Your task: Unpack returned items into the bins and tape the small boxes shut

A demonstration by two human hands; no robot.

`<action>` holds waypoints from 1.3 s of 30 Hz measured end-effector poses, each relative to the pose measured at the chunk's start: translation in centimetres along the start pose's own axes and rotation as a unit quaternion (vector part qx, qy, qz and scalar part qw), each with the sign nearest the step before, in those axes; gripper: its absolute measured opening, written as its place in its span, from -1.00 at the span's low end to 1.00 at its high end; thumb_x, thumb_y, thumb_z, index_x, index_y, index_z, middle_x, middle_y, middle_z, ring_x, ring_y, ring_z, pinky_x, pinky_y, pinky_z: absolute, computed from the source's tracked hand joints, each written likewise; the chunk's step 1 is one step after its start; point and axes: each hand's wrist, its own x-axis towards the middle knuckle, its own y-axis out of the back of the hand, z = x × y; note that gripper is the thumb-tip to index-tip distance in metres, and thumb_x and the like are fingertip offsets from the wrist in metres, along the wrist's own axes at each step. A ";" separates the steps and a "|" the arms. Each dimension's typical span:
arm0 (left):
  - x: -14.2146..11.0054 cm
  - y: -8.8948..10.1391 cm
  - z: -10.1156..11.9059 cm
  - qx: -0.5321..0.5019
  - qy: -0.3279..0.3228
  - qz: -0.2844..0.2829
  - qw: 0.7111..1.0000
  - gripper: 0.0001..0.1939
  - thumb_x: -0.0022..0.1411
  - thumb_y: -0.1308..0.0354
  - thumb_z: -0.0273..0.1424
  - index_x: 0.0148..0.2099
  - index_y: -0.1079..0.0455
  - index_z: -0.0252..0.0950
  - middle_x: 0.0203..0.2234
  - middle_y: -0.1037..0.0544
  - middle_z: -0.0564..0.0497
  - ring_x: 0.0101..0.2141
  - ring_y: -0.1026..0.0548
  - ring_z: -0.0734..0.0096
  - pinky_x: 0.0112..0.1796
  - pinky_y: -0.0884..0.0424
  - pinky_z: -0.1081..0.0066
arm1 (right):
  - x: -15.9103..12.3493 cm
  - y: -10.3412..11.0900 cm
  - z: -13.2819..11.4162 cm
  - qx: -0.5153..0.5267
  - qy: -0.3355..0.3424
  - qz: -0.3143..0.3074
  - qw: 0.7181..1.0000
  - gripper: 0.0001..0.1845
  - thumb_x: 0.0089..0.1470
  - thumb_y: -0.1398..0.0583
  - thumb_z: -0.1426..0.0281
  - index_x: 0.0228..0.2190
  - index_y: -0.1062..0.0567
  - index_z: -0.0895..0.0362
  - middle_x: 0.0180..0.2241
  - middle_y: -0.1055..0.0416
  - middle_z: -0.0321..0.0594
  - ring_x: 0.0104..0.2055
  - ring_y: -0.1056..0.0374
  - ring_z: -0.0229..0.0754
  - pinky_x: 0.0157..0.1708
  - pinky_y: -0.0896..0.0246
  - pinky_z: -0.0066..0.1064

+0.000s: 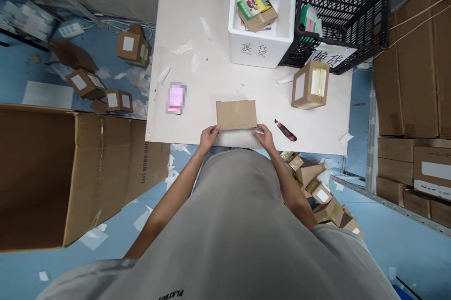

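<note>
A plain brown cardboard piece [236,115] lies close to the near edge of the white table. Whether it is a flat sheet or a shallow box I cannot tell. At its lower left corner, my left hand [209,137] is closed, with thumb and fingers pinching the edge. My right hand [264,136] grips the lower right corner in the same way. To the right of my right hand, a red and black utility knife [285,130] rests on the table. Behind the knife stands a small taped carton [310,85] with white labels.
A white bin [262,51] with small boxes in it and a black crate [345,18] stand at the back. A blurred pink item [176,98] lies at left. Small cartons [327,208] are heaped below right; a big open carton [105,168] stands at left.
</note>
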 end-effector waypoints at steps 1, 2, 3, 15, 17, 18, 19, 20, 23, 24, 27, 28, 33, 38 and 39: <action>-0.3 0.0 0.0 0.002 -0.002 0.002 1.000 -0.47 0.37 -0.32 0.13 -0.08 -0.65 -0.29 -0.17 -0.77 -0.15 -0.06 -0.72 0.06 0.04 -0.64 0.18 | -0.1 -0.2 0.1 0.014 -0.006 0.003 1.000 -0.38 0.13 -0.43 -0.10 0.03 -0.66 0.07 0.18 -0.66 0.04 0.23 -0.60 0.11 0.19 -0.63 0.00; -0.6 -0.1 0.0 0.002 -0.005 0.004 1.000 -0.45 0.39 -0.29 0.16 -0.11 -0.65 -0.28 -0.18 -0.76 -0.14 -0.05 -0.72 0.06 0.03 -0.64 0.18 | -0.2 -0.2 0.1 0.020 -0.008 0.007 1.000 -0.39 0.16 -0.41 -0.09 0.03 -0.66 0.08 0.16 -0.67 0.04 0.22 -0.61 0.11 0.21 -0.62 0.01; -1.0 -0.1 0.1 0.001 -0.010 0.007 1.000 -0.42 0.41 -0.25 0.19 -0.13 -0.64 -0.27 -0.18 -0.76 -0.14 -0.03 -0.72 0.06 0.03 -0.64 0.19 | -0.3 -0.1 0.0 0.020 -0.005 0.012 1.000 -0.41 0.18 -0.40 -0.08 0.04 -0.66 0.09 0.15 -0.68 0.04 0.20 -0.62 0.10 0.23 -0.60 0.01; 0.1 1.7 3.9 0.046 -0.093 0.067 0.992 -0.64 0.27 -0.44 -0.18 0.00 -0.74 -0.30 -0.04 -0.78 -0.20 -0.01 -0.73 -0.02 0.18 -0.62 0.07 | 3.1 1.5 -5.4 -0.139 0.012 0.034 0.990 -0.72 0.25 -0.39 0.17 -0.17 -0.77 0.12 -0.17 -0.74 -0.07 -0.14 -0.64 0.02 0.02 -0.59 -0.15; 0.1 1.8 3.7 0.039 -0.088 0.059 0.994 -0.64 0.27 -0.44 -0.20 0.01 -0.74 -0.31 -0.04 -0.78 -0.20 -0.01 -0.73 -0.01 0.16 -0.63 0.08 | 3.1 1.3 -5.4 -0.146 -0.002 0.027 0.989 -0.73 0.24 -0.40 0.19 -0.17 -0.76 0.12 -0.17 -0.75 -0.07 -0.13 -0.65 0.02 0.00 -0.59 -0.16; 0.0 1.8 3.5 0.036 -0.088 0.057 0.994 -0.64 0.27 -0.44 -0.20 0.02 -0.73 -0.31 -0.04 -0.78 -0.21 -0.02 -0.73 0.01 0.16 -0.63 0.10 | 2.9 1.2 -5.3 -0.146 -0.003 0.026 0.989 -0.73 0.24 -0.39 0.19 -0.16 -0.76 0.12 -0.15 -0.76 -0.07 -0.13 -0.65 0.02 0.00 -0.59 -0.17; -0.3 1.7 3.4 0.034 -0.089 0.058 0.994 -0.63 0.28 -0.43 -0.21 0.04 -0.73 -0.32 -0.02 -0.78 -0.21 -0.02 -0.73 0.02 0.16 -0.63 0.11 | 2.8 1.2 -5.2 -0.146 -0.003 0.026 0.989 -0.72 0.25 -0.39 0.18 -0.15 -0.76 0.12 -0.14 -0.76 -0.06 -0.12 -0.65 0.02 -0.01 -0.59 -0.17; -0.5 1.7 3.4 0.033 -0.088 0.060 0.994 -0.62 0.30 -0.42 -0.21 0.05 -0.73 -0.33 -0.01 -0.77 -0.22 -0.03 -0.73 0.04 0.16 -0.63 0.12 | 2.6 1.2 -5.0 -0.144 -0.003 0.026 0.989 -0.71 0.25 -0.38 0.17 -0.14 -0.76 0.12 -0.13 -0.76 -0.05 -0.12 -0.65 0.03 0.00 -0.59 -0.17; -1.5 1.4 3.7 0.044 -0.083 0.072 0.993 -0.63 0.33 -0.41 -0.22 0.07 -0.74 -0.33 -0.01 -0.76 -0.21 -0.03 -0.72 0.06 0.17 -0.63 0.14 | 2.1 1.6 -4.6 -0.140 -0.001 0.024 0.990 -0.67 0.26 -0.38 0.14 -0.12 -0.76 0.12 -0.11 -0.77 -0.03 -0.10 -0.65 0.04 0.02 -0.59 -0.15; -2.0 1.2 3.9 0.046 -0.085 0.073 0.993 -0.64 0.34 -0.42 -0.22 0.06 -0.75 -0.33 -0.02 -0.76 -0.20 -0.02 -0.72 0.06 0.18 -0.62 0.14 | 2.1 1.9 -4.4 -0.141 -0.001 0.028 0.990 -0.66 0.27 -0.37 0.13 -0.12 -0.76 0.12 -0.10 -0.77 -0.02 -0.10 -0.65 0.06 0.04 -0.59 -0.13; -3.7 0.1 5.2 0.019 -0.124 0.037 0.991 -0.62 0.37 -0.44 -0.16 0.09 -0.76 -0.30 0.00 -0.77 -0.16 0.03 -0.72 0.03 0.22 -0.62 0.11 | 1.9 3.5 -3.7 -0.146 0.001 0.061 0.987 -0.63 0.28 -0.34 0.10 -0.15 -0.77 0.14 -0.06 -0.78 0.03 -0.07 -0.66 0.11 0.10 -0.58 -0.06; -4.3 -0.4 5.7 0.004 -0.146 0.012 0.989 -0.60 0.38 -0.44 -0.14 0.11 -0.75 -0.29 0.03 -0.77 -0.15 0.06 -0.72 0.03 0.24 -0.62 0.09 | 1.9 4.1 -3.4 -0.146 -0.001 0.076 0.986 -0.62 0.27 -0.34 0.10 -0.17 -0.78 0.14 -0.07 -0.78 0.05 -0.07 -0.67 0.13 0.11 -0.58 -0.05; -7.2 -2.8 8.2 0.029 -0.249 -0.094 0.963 -0.64 0.41 -0.46 -0.13 0.14 -0.76 -0.17 0.12 -0.77 -0.10 0.20 -0.69 -0.02 0.32 -0.58 0.01 | 1.7 6.6 -2.2 -0.134 -0.041 0.129 0.982 -0.56 0.26 -0.30 0.05 -0.22 -0.77 0.16 -0.11 -0.79 0.08 -0.03 -0.67 0.18 0.14 -0.55 -0.02; -7.2 -2.2 9.3 0.086 -0.256 -0.128 0.954 -0.66 0.44 -0.44 -0.10 0.13 -0.77 -0.15 0.15 -0.75 -0.10 0.24 -0.67 -0.06 0.32 -0.56 0.02 | 1.8 6.3 -2.6 -0.129 -0.065 0.141 0.979 -0.55 0.24 -0.29 0.05 -0.22 -0.73 0.20 -0.07 -0.77 0.15 -0.01 -0.65 0.18 0.17 -0.53 0.02; -6.9 -1.7 9.3 0.088 -0.248 -0.123 0.957 -0.67 0.45 -0.43 -0.10 0.10 -0.78 -0.16 0.14 -0.76 -0.10 0.20 -0.69 -0.06 0.30 -0.57 0.03 | 1.7 6.0 -2.8 -0.128 -0.064 0.143 0.979 -0.56 0.24 -0.28 0.07 -0.21 -0.72 0.20 -0.06 -0.77 0.16 0.00 -0.66 0.18 0.18 -0.53 0.03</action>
